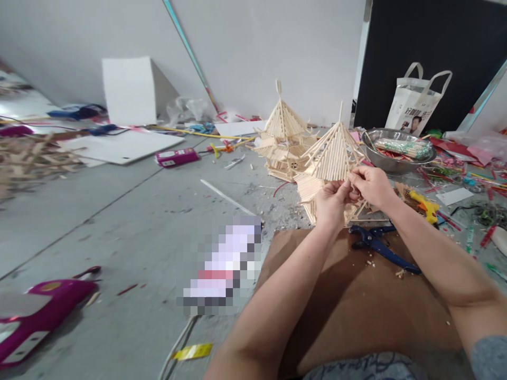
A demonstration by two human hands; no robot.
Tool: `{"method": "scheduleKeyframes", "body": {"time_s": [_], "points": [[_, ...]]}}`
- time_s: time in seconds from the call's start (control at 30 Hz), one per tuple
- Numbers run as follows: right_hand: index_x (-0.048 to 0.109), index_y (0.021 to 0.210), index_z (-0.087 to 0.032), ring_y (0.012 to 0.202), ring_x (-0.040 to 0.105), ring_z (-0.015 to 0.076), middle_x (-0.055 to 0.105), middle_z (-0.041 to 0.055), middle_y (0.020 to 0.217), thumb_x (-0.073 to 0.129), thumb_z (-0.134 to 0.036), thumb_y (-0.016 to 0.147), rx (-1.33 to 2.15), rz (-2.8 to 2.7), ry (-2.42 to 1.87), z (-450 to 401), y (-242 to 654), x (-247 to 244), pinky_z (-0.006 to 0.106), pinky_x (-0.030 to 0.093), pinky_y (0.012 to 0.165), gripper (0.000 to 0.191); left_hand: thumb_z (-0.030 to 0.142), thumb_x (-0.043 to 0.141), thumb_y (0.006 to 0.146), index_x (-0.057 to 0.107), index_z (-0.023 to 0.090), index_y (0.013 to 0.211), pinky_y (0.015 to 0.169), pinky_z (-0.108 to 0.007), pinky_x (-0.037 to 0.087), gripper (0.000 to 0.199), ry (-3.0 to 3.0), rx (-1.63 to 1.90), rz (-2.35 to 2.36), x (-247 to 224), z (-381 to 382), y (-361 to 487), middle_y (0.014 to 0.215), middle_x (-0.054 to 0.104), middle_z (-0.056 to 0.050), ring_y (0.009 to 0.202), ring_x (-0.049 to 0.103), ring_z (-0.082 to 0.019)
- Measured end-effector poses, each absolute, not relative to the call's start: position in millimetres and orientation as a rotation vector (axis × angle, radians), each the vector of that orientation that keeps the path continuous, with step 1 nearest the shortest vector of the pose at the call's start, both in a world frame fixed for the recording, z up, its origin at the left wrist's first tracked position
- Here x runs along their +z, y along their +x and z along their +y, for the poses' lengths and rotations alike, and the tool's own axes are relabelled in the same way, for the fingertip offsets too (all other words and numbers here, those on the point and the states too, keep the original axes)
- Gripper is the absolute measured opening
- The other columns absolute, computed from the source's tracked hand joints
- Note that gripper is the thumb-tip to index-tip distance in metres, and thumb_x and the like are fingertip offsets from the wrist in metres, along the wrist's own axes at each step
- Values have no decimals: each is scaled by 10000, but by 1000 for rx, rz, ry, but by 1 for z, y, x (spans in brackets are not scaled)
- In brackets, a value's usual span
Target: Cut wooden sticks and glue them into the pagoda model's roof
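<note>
A small pavilion model (336,153) of pale wooden sticks stands in front of me, with a pointed roof and a stick rising from its top. My right hand (370,184) pinches at the lower right edge of this roof. Right beside it, my left hand (332,203) has its fingers closed under the front edge; whatever lies between them is hidden. Behind to the left stands a second stick pavilion (281,132) with tiered roofs. Blue-handled cutters (382,248) lie below my hands on a brown board (356,306).
A yellow glue gun (424,206) lies right of the model. Behind it are a metal bowl (396,158) with packed sticks and a white bag (414,103). On the left floor lie a blurred-out phone-like slab (225,258), a cable and magenta devices (51,316). Scraps litter the right.
</note>
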State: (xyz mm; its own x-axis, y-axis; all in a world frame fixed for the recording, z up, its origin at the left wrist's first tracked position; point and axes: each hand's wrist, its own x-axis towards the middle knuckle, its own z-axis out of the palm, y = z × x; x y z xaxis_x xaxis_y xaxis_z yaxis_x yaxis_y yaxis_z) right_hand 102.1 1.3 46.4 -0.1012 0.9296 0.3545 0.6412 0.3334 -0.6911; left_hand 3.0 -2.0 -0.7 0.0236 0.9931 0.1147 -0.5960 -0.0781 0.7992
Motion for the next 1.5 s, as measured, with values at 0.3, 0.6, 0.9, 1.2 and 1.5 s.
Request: {"method": "scheduleKeyframes", "body": {"time_s": [0.3,0.6,0.9,1.2,1.5], "points": [[531,628,-158,410,458,79,500,-32,449,468,-308,760,584,-1803,-1323,4,106,43,212,364,465,210,374,737,539,549,120,658,485,-197,452,338,854,1411,626,-3,-2,-2,516,595,18,433,549,-70],[527,641,-161,375,460,75,497,-37,455,477,-333,756,662,-1769,-1317,7,108,39,206,374,418,213,356,737,540,569,111,653,455,-193,443,317,847,1392,673,-4,-1,-4,552,604,11,444,569,-82],[524,662,-155,370,474,83,512,-28,482,462,-350,763,693,-1773,-1306,8,108,38,215,381,400,228,375,734,540,570,112,640,494,-214,466,326,832,1384,634,-3,1,-2,497,600,8,424,558,-86],[526,650,-157,388,451,76,497,-33,467,458,-333,768,604,-1800,-1322,6,106,39,219,372,442,222,416,724,548,567,116,632,499,-204,455,349,847,1371,652,2,-1,-1,491,602,-3,448,576,-93],[540,640,-151,397,465,80,515,-25,473,485,-321,740,633,-1757,-1328,4,106,42,215,378,431,205,430,729,532,560,113,633,514,-219,463,373,839,1362,660,2,-2,-1,476,588,5,439,572,-96]]}}
